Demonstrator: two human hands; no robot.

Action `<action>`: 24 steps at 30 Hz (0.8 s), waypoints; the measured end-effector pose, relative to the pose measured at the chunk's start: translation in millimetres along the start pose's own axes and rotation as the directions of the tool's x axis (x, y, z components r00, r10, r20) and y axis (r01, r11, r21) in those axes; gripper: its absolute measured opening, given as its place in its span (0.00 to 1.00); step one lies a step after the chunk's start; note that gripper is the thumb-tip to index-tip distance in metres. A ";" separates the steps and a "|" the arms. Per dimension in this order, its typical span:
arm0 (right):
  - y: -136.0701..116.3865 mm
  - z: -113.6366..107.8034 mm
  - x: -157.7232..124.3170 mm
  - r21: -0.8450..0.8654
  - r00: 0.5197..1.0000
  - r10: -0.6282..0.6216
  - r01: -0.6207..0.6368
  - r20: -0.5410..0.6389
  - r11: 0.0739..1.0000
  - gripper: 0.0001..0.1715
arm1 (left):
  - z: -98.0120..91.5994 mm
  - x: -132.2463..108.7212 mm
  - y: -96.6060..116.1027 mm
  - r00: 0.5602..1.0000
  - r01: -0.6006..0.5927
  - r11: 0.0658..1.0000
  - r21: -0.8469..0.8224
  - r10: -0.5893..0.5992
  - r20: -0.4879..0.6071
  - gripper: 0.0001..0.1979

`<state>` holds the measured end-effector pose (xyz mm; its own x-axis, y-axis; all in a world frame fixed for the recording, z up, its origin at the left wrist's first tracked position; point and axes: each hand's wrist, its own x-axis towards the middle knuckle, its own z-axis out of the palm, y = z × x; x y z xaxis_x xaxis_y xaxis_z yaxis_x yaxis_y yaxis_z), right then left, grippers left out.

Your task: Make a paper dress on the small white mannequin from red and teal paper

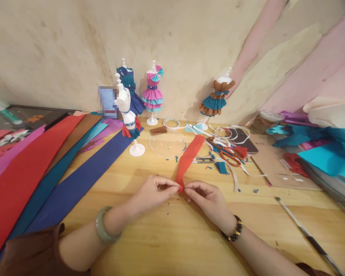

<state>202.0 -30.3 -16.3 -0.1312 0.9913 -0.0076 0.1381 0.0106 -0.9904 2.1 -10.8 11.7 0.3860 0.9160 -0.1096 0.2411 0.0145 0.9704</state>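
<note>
A red paper strip (189,155) runs from the middle of the wooden table (172,230) back toward a clear round disc (166,143). My left hand (155,191) and my right hand (205,197) meet at the strip's near end. Both pinch it between thumb and fingertips, and the end looks gathered into small folds. A green bangle sits on my left wrist and a dark bead bracelet on my right.
Long coloured paper sheets (37,172) lie on the left. Several small mannequins in paper dresses (152,96) stand by the wall. Red-handled scissors (231,155), thread snips (202,160), a phone (244,140), white strips and scraps lie behind the hands. A thin metal rod (304,234) lies at the right.
</note>
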 end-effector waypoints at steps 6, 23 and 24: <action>4.3 2.0 -1.2 -0.019 0.994 -0.113 0.112 -0.010 0.993 0.18 | 4.2 3.2 -9.5 0.999 -0.019 0.999 0.030 0.020 -0.031 0.10; 2.8 4.7 -6.6 -0.228 0.937 -0.348 0.342 0.013 0.912 0.17 | 5.7 -3.8 -18.5 0.834 -0.474 0.710 0.521 0.552 0.006 0.18; 2.5 4.7 -6.5 -0.233 0.931 -0.364 0.355 0.005 0.905 0.16 | 5.6 -3.9 -18.6 0.830 -0.475 0.700 0.534 0.557 0.008 0.18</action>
<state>198.7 -37.4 -19.3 -0.1771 0.9189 0.3525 0.3075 0.3919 -0.8671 1.1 -16.9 -7.1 0.4623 0.7653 0.4478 0.4610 -0.6389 0.6159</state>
